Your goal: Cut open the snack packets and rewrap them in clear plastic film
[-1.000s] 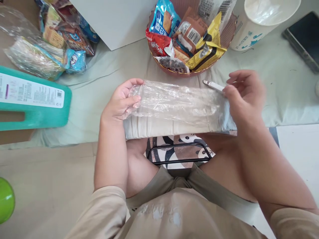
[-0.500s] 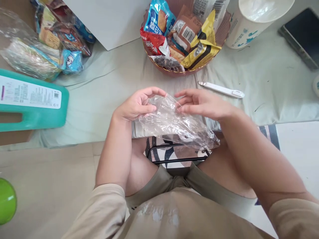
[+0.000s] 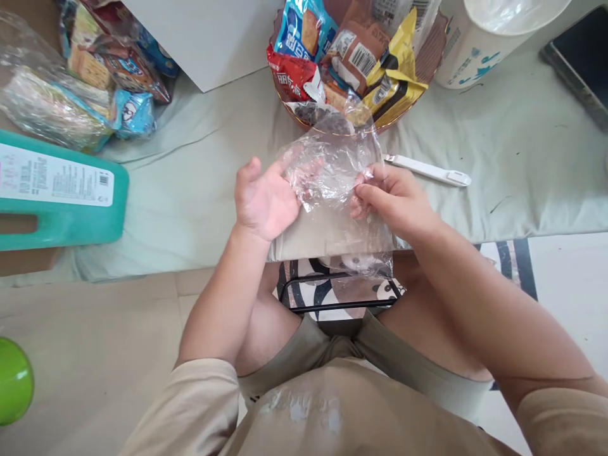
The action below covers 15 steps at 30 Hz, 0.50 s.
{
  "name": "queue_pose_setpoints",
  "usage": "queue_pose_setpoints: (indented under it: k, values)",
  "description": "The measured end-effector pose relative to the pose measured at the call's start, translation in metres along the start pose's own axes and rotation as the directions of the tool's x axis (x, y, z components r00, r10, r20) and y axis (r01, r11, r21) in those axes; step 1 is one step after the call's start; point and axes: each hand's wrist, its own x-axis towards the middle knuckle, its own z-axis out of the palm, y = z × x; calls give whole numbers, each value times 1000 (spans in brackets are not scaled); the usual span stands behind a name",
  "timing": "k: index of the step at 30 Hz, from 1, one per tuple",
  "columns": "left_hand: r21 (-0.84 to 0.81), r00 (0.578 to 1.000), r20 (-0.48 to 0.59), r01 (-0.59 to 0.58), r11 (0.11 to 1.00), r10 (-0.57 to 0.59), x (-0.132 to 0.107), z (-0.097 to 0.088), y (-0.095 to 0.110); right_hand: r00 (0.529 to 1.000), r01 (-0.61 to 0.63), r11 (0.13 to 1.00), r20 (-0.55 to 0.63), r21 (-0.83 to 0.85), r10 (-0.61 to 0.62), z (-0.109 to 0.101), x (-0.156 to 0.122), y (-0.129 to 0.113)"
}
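A clear, crinkled plastic bag (image 3: pixel 332 152) spreads between my hands, its upper end overlapping the front of the snack bowl and its lower end hanging past the table edge. My right hand (image 3: pixel 396 196) pinches the bag between thumb and fingers on its right side. My left hand (image 3: pixel 273 196) is turned palm up, with the thumb out and the fingers stretched behind or inside the film; which of these I cannot tell. Just beyond my right hand lies a white utility knife (image 3: pixel 430 171).
Wrapped snacks fill a brown-pink bowl (image 3: pixel 439 54) at the back. Beside it stand a white paper tub (image 3: pixel 475 54) and a dark phone (image 3: pixel 582 69). Leftward are a green jug (image 3: pixel 80 225), bagged snacks (image 3: pixel 54 111) and a white box (image 3: pixel 209 38). Below sits a green round object (image 3: pixel 14 380).
My left hand has turned palm up and opened behind the film. The bag has spread and risen toward the bowl, and my right hand has closed on its side.
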Motion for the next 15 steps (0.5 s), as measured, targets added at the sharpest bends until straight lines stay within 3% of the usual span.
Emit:
queue_pose_setpoints:
  k: [5, 12, 15]
  values:
    - [138, 999, -33, 7, 990, -2, 0, 17, -12, 1000, 19, 999, -16, 44, -18, 2, 1, 6]
    - [213, 983, -164, -50, 976, 86, 15, -13, -10, 999, 3, 999, 32, -47, -2, 4, -3, 3]
    - [125, 982, -178, -47, 991, 69, 8, -9, -9, 1000, 23, 998, -2, -63, -23, 6, -4, 4]
